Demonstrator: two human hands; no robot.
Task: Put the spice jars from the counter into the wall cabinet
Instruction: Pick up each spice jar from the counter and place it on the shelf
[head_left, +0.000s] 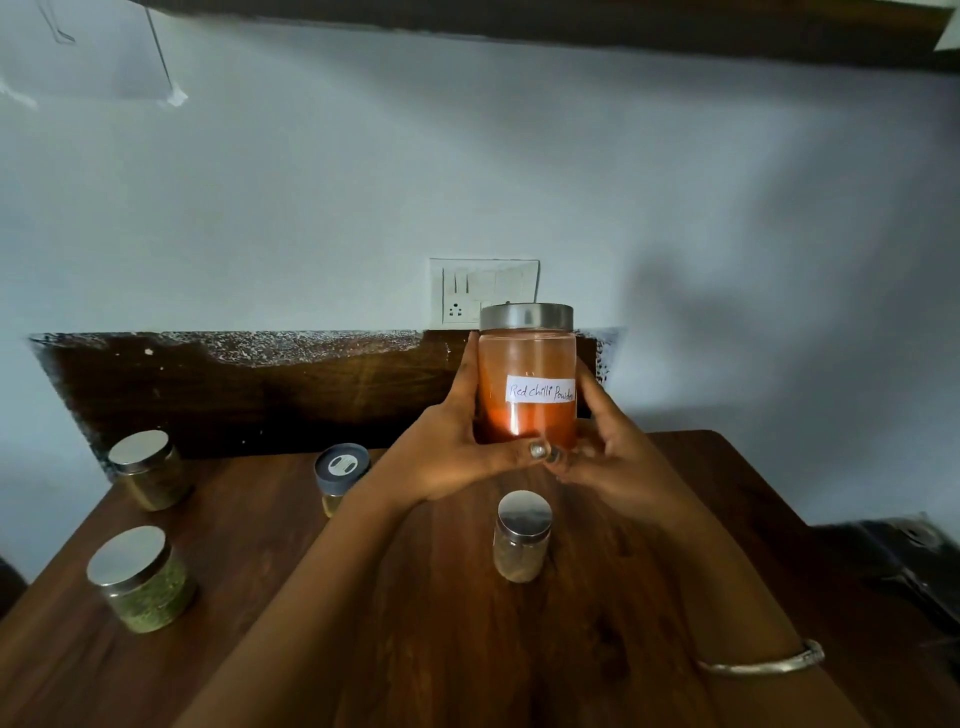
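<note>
Both hands, left hand (451, 449) and right hand (609, 460), clasp the red chilli jar (525, 358) (upright, lid on).

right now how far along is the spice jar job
Done: nothing I can confirm; the cabinet's inside is out of view.
In hand: the red chilli powder jar, upright, gripped by the left hand and right hand.
Left: four jars stand on the counter: the back-left jar, the front-left jar, the dark-lidded jar and the small middle jar.
</note>
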